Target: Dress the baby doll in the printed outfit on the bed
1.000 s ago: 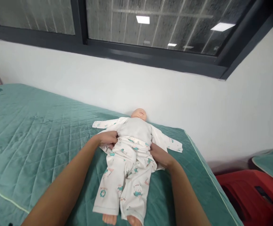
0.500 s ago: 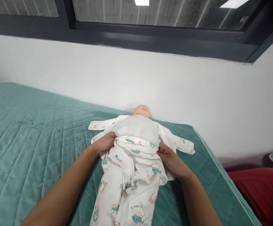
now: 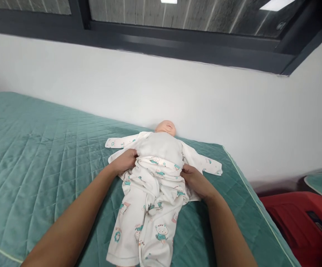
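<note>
A baby doll lies on its back on a green quilted bed cover, head toward the wall. It wears white printed trousers, and an open printed jacket is spread under it. My left hand is closed on the trousers' waistband at the doll's left side in view. My right hand grips the waistband on the other side. Both forearms reach in from the bottom of the view.
A white wall runs right behind the doll's head, with a dark window frame above. A red object stands beside the bed at lower right. The bed's right edge passes close to the doll.
The waistband has been drawn higher up the doll's body, and the trouser legs now hide the feet. The view shifted slightly; both hands stay at the waist.
</note>
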Demonstrator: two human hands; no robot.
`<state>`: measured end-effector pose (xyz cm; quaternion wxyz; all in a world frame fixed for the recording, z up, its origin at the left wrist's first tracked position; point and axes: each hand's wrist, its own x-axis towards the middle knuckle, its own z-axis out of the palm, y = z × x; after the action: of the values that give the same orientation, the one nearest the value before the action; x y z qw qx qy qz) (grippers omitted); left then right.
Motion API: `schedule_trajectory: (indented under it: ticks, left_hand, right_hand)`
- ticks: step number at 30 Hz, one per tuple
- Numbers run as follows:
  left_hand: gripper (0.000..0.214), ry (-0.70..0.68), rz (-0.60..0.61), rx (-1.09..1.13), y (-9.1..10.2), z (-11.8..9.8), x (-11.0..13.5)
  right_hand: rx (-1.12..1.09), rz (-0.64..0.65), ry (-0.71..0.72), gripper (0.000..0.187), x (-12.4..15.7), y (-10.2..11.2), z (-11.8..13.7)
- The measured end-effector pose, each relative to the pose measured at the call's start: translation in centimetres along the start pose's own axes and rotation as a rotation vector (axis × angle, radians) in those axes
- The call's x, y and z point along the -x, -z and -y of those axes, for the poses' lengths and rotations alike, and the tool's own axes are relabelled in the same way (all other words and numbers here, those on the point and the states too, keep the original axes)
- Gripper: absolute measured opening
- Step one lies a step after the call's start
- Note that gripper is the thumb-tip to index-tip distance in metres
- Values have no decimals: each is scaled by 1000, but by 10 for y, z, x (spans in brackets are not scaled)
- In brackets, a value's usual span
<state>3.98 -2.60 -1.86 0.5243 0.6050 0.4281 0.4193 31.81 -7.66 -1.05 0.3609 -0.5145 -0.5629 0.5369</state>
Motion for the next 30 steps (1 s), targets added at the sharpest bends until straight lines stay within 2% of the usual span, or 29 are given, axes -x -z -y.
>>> schedule_trajectory:
  ticks: [3,7,9,12,14,17,19,20,23,25,30]
  left_hand:
    - [10,50,44,-35,7,5,-3]
    - [13,104,62,46,16,9,-3]
    - [19,69,71,73,18,6,0]
    - [24,-78,40,54,19,-2,5]
    - [22,-179,12,17,19,-6,8]
    - [17,-286,-28,-5,17,-9,10]
    - [17,-328,-16,-19,15,-11,11]
    - [17,-343,12,-50,14,-13,11]
    - [21,-368,119,-214,11,-20,14]
    - [25,-370,158,-309,10,-25,16]
    - [25,-319,181,-432,6,-34,20]
  right_hand:
    - [13,28,-11,18,0,2,0]
    - [15,67,-2,20,1,4,1]
    - [33,84,4,19,1,5,1]
    - [119,44,7,12,0,10,0]
    - [174,-35,-7,10,-1,14,1]
    - [212,-301,29,12,0,16,7]
    - [200,-447,146,15,2,13,12]
    - [186,-464,221,15,3,10,15]
    - [193,-307,426,13,6,-3,21]
    - [246,-187,499,9,8,-9,24]
    - [407,-53,454,21,11,-12,28]
